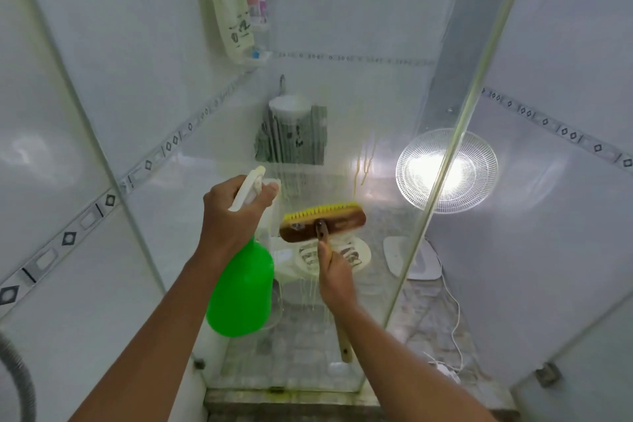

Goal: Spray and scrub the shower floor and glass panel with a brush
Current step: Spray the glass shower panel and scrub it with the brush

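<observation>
My left hand (pixel 229 212) grips the white trigger head of a green spray bottle (pixel 241 291), its nozzle close to the glass panel (pixel 342 96). My right hand (pixel 335 276) holds the wooden handle of a scrub brush (pixel 322 222). Its brown head with yellow bristles lies against the glass at mid height. Yellowish cleaner streaks run down the glass around the brush and below it. The grey tiled shower floor (pixel 308 343) shows through the lower part of the panel.
Behind the glass stand a white fan (pixel 445 171), its base and cord on the floor, a white basket (pixel 332 255), and a bucket with striped cloth (pixel 291 134). A towel (pixel 229 10) and bottles hang high up. A grey hose (pixel 20 384) is at lower left.
</observation>
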A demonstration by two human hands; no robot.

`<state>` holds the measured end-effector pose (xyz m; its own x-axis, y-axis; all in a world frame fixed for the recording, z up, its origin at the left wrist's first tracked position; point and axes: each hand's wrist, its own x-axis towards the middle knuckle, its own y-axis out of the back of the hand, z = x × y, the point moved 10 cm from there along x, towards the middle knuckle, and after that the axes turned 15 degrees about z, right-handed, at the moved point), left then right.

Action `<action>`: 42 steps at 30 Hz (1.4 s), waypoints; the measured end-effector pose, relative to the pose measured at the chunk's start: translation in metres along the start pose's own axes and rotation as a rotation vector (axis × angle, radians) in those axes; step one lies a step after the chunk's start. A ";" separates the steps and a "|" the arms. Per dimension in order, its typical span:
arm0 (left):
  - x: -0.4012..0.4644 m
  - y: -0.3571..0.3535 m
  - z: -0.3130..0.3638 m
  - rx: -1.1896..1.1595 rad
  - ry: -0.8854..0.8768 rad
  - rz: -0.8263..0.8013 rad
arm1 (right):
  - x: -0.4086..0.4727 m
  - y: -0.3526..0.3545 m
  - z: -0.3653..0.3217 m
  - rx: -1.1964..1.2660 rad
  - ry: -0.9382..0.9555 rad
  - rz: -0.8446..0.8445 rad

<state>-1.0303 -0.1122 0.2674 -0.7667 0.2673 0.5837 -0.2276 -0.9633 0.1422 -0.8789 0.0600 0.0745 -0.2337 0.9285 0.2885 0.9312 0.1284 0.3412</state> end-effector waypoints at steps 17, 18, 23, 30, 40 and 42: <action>-0.027 -0.083 0.042 -0.107 0.010 -0.095 | 0.097 0.112 -0.121 0.065 0.145 0.166; -0.028 -0.084 0.040 -0.113 0.015 -0.093 | 0.083 0.104 -0.096 0.057 0.123 0.132; -0.032 -0.083 0.033 -0.080 0.009 -0.119 | 0.037 0.078 -0.011 -0.030 -0.013 0.077; -0.023 -0.093 0.038 -0.084 -0.017 -0.148 | 0.106 0.128 -0.169 0.150 0.153 0.162; -0.040 -0.091 0.028 -0.071 0.100 -0.170 | 0.134 0.145 -0.200 0.275 0.110 0.182; -0.038 -0.081 0.025 -0.054 0.062 -0.127 | 0.131 0.138 -0.188 0.267 0.104 0.202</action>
<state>-0.9684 -0.0448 0.2536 -0.7648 0.3898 0.5129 -0.3562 -0.9193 0.1676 -0.8336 0.1342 0.3279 -0.0517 0.9056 0.4209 0.9987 0.0451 0.0256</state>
